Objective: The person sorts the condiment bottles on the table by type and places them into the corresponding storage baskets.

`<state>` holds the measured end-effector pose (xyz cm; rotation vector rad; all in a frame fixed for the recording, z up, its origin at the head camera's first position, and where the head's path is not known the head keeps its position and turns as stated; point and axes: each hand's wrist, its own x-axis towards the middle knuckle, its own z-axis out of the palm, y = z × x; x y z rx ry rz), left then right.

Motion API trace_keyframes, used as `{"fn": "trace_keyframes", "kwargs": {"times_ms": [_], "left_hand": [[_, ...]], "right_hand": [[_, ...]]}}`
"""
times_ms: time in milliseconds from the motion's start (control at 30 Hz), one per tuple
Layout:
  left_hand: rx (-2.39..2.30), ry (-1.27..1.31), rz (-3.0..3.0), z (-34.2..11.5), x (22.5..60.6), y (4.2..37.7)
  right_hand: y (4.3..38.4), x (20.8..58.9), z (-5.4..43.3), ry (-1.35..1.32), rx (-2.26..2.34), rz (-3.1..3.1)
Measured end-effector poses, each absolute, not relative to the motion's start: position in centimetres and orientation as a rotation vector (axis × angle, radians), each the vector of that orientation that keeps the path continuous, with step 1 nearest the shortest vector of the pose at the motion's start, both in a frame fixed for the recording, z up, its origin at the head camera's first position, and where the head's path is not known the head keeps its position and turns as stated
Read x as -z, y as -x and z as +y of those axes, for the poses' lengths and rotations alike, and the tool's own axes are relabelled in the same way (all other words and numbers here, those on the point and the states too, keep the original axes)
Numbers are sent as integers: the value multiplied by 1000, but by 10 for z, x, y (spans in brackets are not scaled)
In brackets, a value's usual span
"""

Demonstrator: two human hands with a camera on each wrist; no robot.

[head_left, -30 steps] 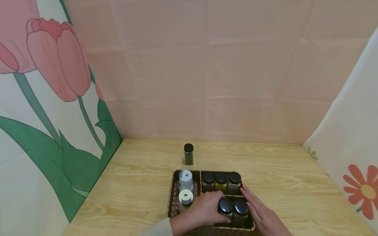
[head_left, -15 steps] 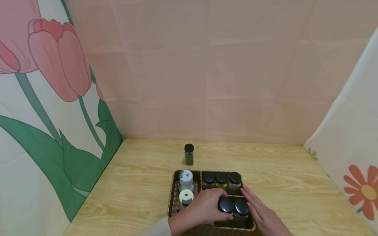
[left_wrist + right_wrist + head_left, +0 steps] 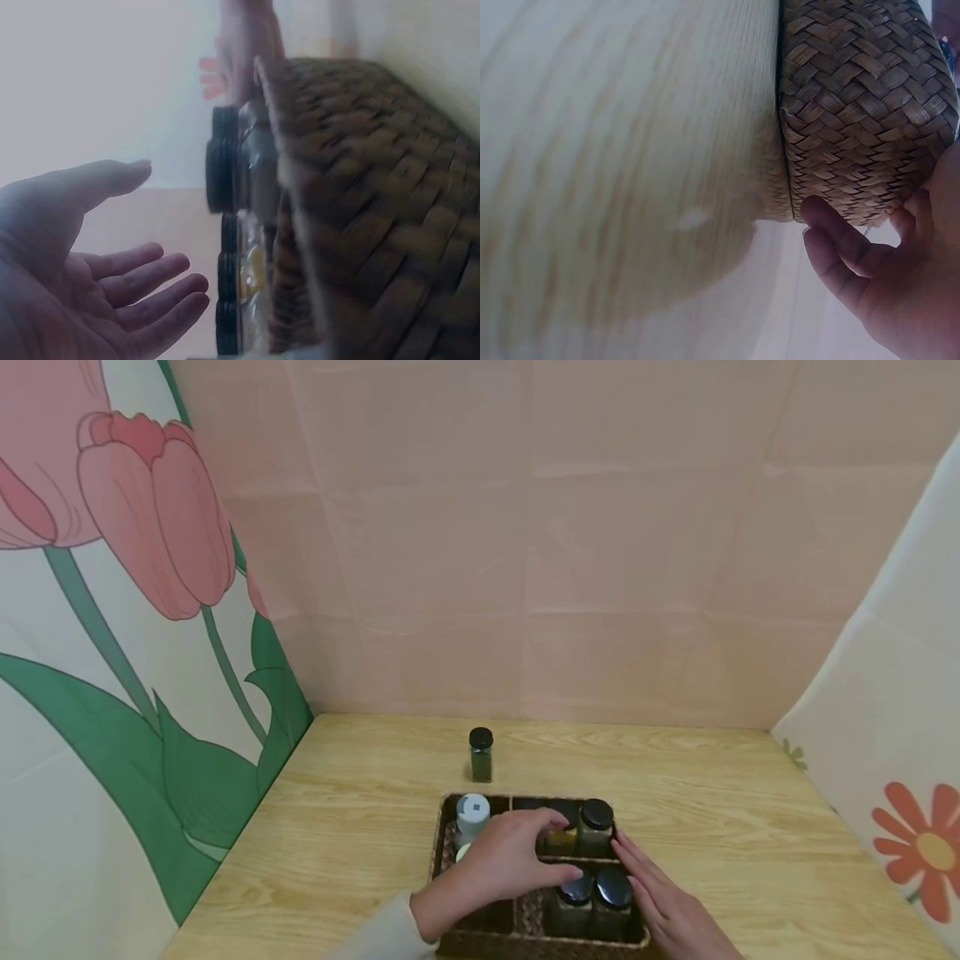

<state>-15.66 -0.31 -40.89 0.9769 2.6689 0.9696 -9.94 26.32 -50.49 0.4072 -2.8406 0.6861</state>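
Observation:
A dark woven basket [image 3: 577,945] with compartments stands on the table. My left hand [image 3: 517,856] is over its middle, thumb and fingers spread apart and holding nothing; in the left wrist view this hand [image 3: 97,277] is apart from the jars. Two black-capped jars [image 3: 612,897] stand in the front right compartment, just beside the left thumb. Behind them is a row of black-capped jars [image 3: 596,827], partly hidden by the left fingers. My right hand [image 3: 671,906] rests with straight fingers along the basket's right side; the right wrist view shows its fingers [image 3: 836,259] at the weave.
A white-capped bottle [image 3: 473,814] stands in the basket's left compartment, with a pale yellow cap [image 3: 462,852] mostly hidden behind the left hand. One black-capped jar of green contents [image 3: 482,758] is on the wooden table [image 3: 360,827] behind the basket. A pink cloth backdrop [image 3: 525,568] rises behind.
My left hand has let go of the left front jar and lifted up and away toward the back, its fingers spreading. The right hand stays at the basket's side.

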Motion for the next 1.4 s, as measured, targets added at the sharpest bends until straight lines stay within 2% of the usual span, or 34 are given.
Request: {"fn": "trace_keyframes", "kwargs": {"times_ms": [433,1400], "left_hand": [[-1081,-800,2801,-31,390,183],[-1179,-549,2899,-68,417,250]], "right_hand": [[101,506,264,-415,-706,-2836],[101,503,262,-396,-704,-2878]]}}
